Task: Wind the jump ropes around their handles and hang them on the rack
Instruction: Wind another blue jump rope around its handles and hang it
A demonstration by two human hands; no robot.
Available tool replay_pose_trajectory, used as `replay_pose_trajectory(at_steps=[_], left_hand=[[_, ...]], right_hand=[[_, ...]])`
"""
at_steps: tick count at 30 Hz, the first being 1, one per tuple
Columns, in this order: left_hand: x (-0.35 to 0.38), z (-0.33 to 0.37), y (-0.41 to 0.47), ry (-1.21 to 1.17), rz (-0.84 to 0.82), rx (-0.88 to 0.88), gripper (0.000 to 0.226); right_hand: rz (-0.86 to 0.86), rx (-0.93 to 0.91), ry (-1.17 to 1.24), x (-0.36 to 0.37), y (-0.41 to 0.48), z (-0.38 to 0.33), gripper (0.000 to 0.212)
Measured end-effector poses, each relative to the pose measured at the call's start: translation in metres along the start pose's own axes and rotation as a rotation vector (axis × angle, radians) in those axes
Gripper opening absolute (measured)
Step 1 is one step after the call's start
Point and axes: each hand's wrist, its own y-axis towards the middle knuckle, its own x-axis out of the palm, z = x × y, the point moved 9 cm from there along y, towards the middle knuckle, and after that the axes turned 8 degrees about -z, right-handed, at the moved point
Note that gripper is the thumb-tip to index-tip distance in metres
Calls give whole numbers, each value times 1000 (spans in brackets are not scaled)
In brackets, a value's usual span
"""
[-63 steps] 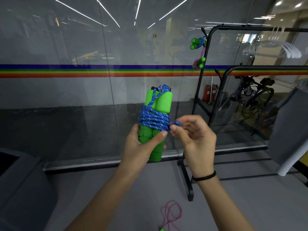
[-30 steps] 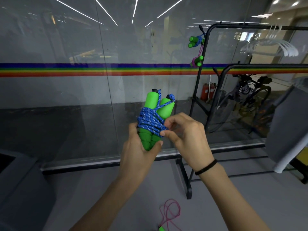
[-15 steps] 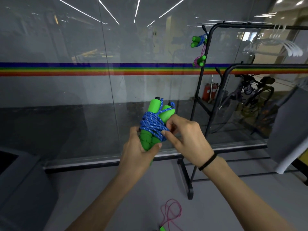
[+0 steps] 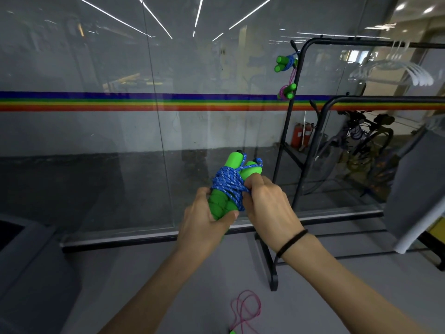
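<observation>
The left hand [image 4: 204,225] is wrapped around the lower ends of two bright green foam handles [image 4: 231,179], thumb pressed across the front, holding them together and tilted up to the right. A blue speckled braided rope [image 4: 228,183] is wound in many turns around the middle of the handles. The right hand [image 4: 267,208] presses against the coil from the right, its fingers curled closed into the windings; what exactly the fingertips pinch is hidden. A black band sits on that wrist.

Beyond the hands stands a black metal tube rack [image 4: 298,116] in front of a glass wall with a rainbow stripe. Two wound bundles already hang near its upper post: one green-handled bundle with blue rope [image 4: 284,63] above, one green-handled bundle with pink rope [image 4: 286,92] just below. A loose pink rope [image 4: 245,307] lies on the grey floor, near the bottom edge.
</observation>
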Motion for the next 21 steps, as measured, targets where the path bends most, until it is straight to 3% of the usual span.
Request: replay_pose_trajectory(at_steps=[9, 13, 18, 21], left_hand=[[11, -23, -1, -343, -118, -133, 44], [11, -23, -4, -441, -131, -156, 33], [11, -24, -6, -433, -133, -157, 36], [9, -22, -9, -365, -112, -143, 51]], right_hand=[[-21, -147, 101, 0, -3, -3, 11], [-27, -119, 237, -4, -2, 2, 9], [-135, -45, 413, -1, -6, 11, 16], [-152, -20, 479, 1, -5, 17, 15]])
